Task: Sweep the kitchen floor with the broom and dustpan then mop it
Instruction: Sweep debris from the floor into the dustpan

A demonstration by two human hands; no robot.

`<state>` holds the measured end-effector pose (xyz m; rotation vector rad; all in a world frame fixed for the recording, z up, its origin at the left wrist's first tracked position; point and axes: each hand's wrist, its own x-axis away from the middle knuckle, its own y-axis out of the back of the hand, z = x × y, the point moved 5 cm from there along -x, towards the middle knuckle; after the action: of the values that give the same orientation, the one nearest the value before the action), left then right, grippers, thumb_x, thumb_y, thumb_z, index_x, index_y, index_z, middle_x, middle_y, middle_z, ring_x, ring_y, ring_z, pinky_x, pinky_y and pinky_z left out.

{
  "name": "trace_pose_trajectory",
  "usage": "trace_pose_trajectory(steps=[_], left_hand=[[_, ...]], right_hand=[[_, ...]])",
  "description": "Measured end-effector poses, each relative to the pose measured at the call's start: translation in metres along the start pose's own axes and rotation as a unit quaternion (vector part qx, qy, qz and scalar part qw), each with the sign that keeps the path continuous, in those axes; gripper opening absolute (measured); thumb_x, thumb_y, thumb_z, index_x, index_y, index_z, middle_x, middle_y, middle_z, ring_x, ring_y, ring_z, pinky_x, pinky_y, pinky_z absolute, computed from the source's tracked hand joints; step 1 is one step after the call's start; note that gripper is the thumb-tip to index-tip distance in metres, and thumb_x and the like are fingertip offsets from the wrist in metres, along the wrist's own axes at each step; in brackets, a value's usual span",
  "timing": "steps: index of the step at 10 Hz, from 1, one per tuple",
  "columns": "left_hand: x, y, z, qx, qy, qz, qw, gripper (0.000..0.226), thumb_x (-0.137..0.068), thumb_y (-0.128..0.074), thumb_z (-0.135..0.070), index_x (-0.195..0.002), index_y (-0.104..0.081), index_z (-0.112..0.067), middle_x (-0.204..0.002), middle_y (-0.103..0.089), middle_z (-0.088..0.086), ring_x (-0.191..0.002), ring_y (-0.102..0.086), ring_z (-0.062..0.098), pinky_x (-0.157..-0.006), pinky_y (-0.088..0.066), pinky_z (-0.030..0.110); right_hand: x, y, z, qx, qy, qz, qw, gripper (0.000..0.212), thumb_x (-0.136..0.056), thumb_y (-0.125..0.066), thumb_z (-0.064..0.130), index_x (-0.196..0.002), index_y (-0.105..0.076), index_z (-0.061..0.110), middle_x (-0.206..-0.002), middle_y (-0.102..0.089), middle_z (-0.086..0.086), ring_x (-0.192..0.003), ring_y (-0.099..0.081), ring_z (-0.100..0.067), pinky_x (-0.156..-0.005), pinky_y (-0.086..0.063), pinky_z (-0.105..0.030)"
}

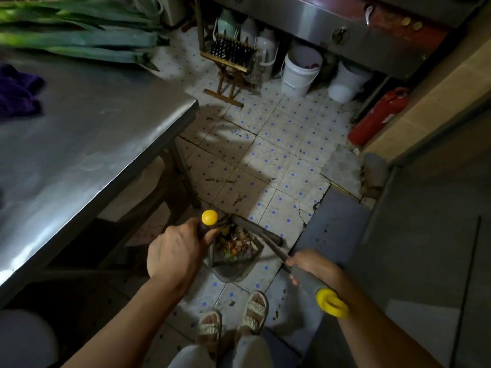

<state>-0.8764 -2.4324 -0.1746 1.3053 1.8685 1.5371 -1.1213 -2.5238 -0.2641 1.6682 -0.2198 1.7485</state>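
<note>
My left hand (175, 251) grips a dark upright handle with a round yellow end cap (209, 217). Below it a grey dustpan (233, 270) sits on the tiled floor (279, 144), holding a pile of food scraps and litter (236, 244). My right hand (313, 266) grips a grey broom handle (305, 280) that ends in a yellow hanging loop (332, 302). The broom's shaft slants down to its dark head (255, 228) at the dustpan's far edge. Small dirt specks dot the tiles ahead. My sandalled feet (233, 320) stand just behind the dustpan.
A steel table (93, 144) fills the left, with leeks (79, 35) and a purple cloth (18, 88) on it. White buckets (300, 73), a wooden rack (228, 62) and a red fire extinguisher (377, 115) stand at the far side under a steel counter. A grey door or panel (425, 248) is on the right.
</note>
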Motion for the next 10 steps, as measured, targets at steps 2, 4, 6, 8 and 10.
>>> trace_pose_trajectory(steps=[2, 4, 6, 8, 10], left_hand=[[0.013, 0.007, 0.024, -0.001, 0.004, -0.013, 1.000, 0.043, -0.088, -0.039, -0.062, -0.095, -0.057, -0.024, -0.082, -0.063, 0.003, -0.076, -0.063, 0.025, -0.065, -0.052, 0.034], [0.017, 0.015, 0.037, -0.018, 0.016, -0.012, 1.000, 0.048, -0.085, -0.035, -0.065, -0.099, -0.058, -0.025, -0.082, -0.065, 0.004, -0.076, -0.064, 0.025, -0.065, -0.053, 0.034], [0.017, 0.013, 0.026, -0.063, 0.017, -0.014, 0.998, 0.045, -0.088, -0.034, -0.064, -0.106, -0.055, -0.028, -0.084, -0.063, -0.002, -0.076, -0.063, 0.019, -0.056, -0.040, 0.028], [0.017, 0.009, 0.016, -0.052, 0.032, -0.024, 0.998, 0.044, -0.086, -0.035, -0.065, -0.094, -0.055, -0.027, -0.069, -0.050, -0.008, -0.061, -0.048, 0.013, -0.050, -0.033, 0.027], [0.012, 0.001, -0.001, -0.029, 0.034, -0.003, 0.999, 0.042, -0.085, -0.036, -0.066, -0.084, -0.050, -0.026, -0.072, -0.057, -0.002, -0.067, -0.059, 0.019, -0.059, -0.049, 0.032]], right_hand=[[-0.004, -0.012, 0.001, -0.040, 0.076, -0.009, 0.996, 0.024, -0.094, -0.050, 0.011, -0.113, -0.059, -0.001, -0.067, -0.051, -0.006, -0.059, -0.051, -0.018, -0.068, -0.048, -0.030], [-0.014, -0.022, 0.027, -0.013, 0.038, -0.037, 0.999, 0.027, -0.097, -0.050, 0.012, -0.077, -0.055, -0.005, -0.058, -0.057, -0.011, -0.049, -0.055, -0.020, -0.047, -0.044, -0.024], [-0.045, -0.016, 0.060, 0.058, 0.040, -0.062, 0.996, 0.034, -0.099, -0.049, 0.019, -0.072, -0.057, 0.001, -0.054, -0.061, -0.006, -0.045, -0.056, -0.016, -0.059, -0.051, -0.017], [-0.089, -0.024, 0.030, 0.109, 0.065, -0.074, 0.989, 0.032, -0.091, -0.054, 0.015, -0.117, -0.061, -0.003, -0.116, -0.064, -0.021, -0.107, -0.062, -0.033, -0.092, -0.052, -0.036], [-0.048, -0.023, 0.012, 0.206, 0.066, -0.058, 0.975, 0.038, -0.101, -0.033, 0.012, -0.133, -0.049, 0.001, -0.140, -0.048, -0.016, -0.129, -0.046, -0.030, -0.103, -0.037, -0.033]])
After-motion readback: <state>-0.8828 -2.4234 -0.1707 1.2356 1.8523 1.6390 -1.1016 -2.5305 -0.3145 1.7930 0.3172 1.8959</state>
